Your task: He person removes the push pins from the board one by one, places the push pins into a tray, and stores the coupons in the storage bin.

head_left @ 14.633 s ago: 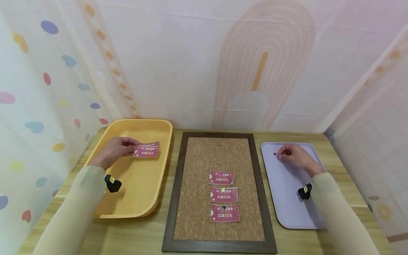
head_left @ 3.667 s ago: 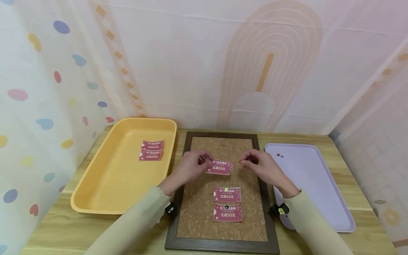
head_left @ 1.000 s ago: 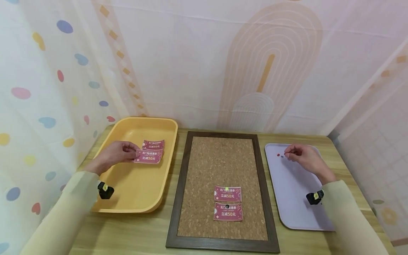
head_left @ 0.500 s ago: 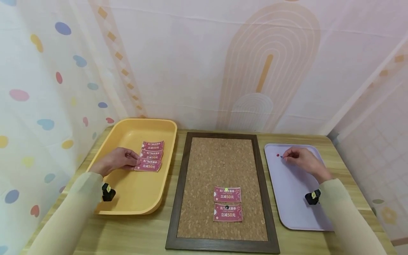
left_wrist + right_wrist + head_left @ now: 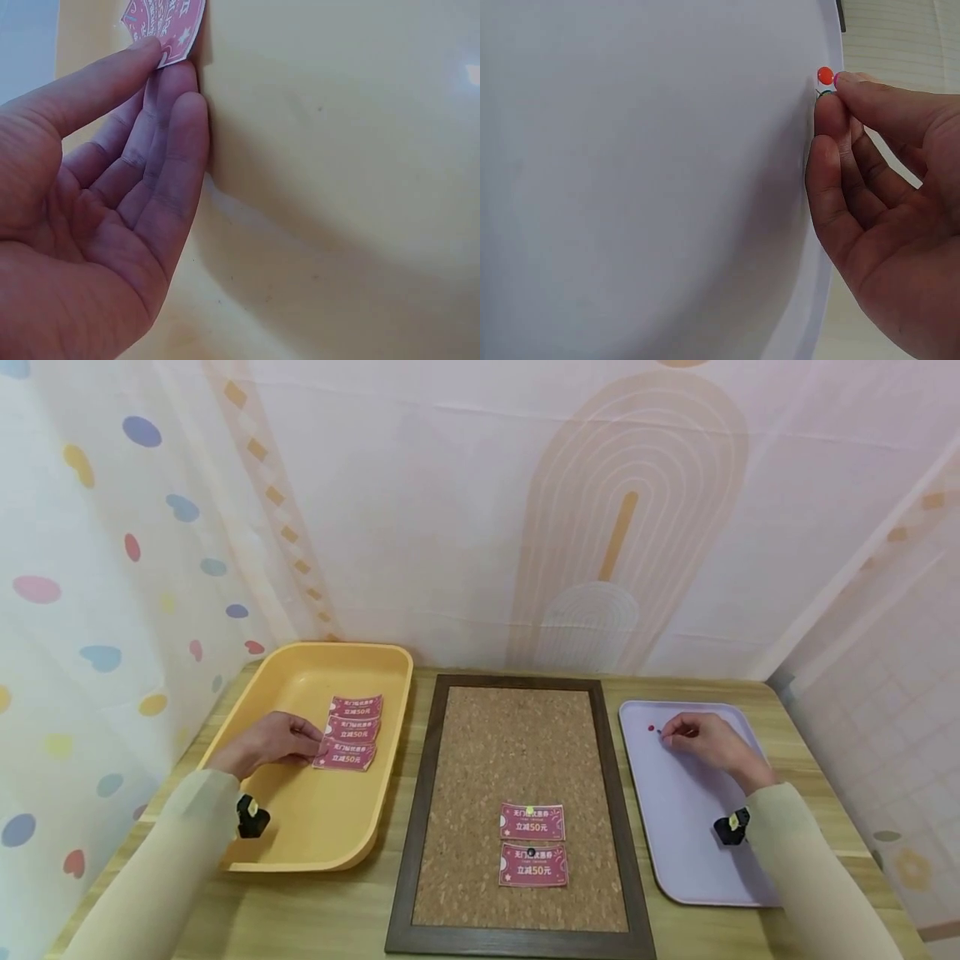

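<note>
My left hand [image 5: 281, 743] pinches the left edge of a pink paper coupon [image 5: 345, 755] in the yellow tray [image 5: 300, 827]. That coupon lies just below two others [image 5: 356, 707] in a column; in the left wrist view its corner [image 5: 174, 30] shows under the thumb. Over the far left of the lilac tray [image 5: 690, 852], my right hand [image 5: 701, 743] pinches a small pink thumbtack [image 5: 837, 79], mostly hidden by thumb and finger. Beside the fingertips are a red thumbtack [image 5: 825, 75] and a teal one [image 5: 826, 93].
Between the trays lies a cork board [image 5: 517, 743] with a dark frame. Two coupons are on its lower part, the upper [image 5: 532, 827] under a yellow-green tack [image 5: 529, 810], the lower [image 5: 533, 870] under a black tack [image 5: 531, 852]. A patterned curtain [image 5: 450, 527] hangs behind.
The third coupon has left the board; my left hand has carried it to the yellow tray and lowered it below the other two. My right hand has moved from the board to the lilac tray.
</note>
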The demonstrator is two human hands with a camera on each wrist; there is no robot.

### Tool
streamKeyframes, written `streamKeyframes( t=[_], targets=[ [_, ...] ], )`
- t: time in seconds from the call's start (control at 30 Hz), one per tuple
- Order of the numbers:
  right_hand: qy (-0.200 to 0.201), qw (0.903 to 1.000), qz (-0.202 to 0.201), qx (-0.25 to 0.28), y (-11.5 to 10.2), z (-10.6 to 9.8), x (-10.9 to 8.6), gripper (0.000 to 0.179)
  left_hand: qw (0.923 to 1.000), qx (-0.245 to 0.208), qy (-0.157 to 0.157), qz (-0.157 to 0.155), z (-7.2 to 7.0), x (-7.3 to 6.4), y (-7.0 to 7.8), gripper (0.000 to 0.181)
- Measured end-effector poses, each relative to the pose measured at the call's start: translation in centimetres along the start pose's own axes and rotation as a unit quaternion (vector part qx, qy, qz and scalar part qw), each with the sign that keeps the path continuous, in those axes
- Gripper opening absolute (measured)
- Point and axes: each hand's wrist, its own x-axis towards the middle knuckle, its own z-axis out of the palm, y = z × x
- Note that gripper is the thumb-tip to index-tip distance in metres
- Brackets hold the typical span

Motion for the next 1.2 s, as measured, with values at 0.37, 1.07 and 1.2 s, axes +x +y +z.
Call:
streamKeyframes(
  t=[0.37,1.07,1.2],
  targets=[
    [-0.002,1.0,0.001,-0.009,0.2,0.3,0.2,0.005,0.9996,0.026,0.004,0.007,-0.4,-0.7,0.0,0.029],
    [0.004,0.9994,-0.008,-0.034,-0.7,-0.1,-0.5,0.011,0.9862,0.03,0.107,0.122,0.0,-4.1,3.2,0.036],
    [0.021,0.9996,-0.016,-0.013,-1.6,-0.1,-1.0,0.012,0.9767,0.03,0.143,0.157,1.5,-5.3,4.6,0.033]
  ],
)
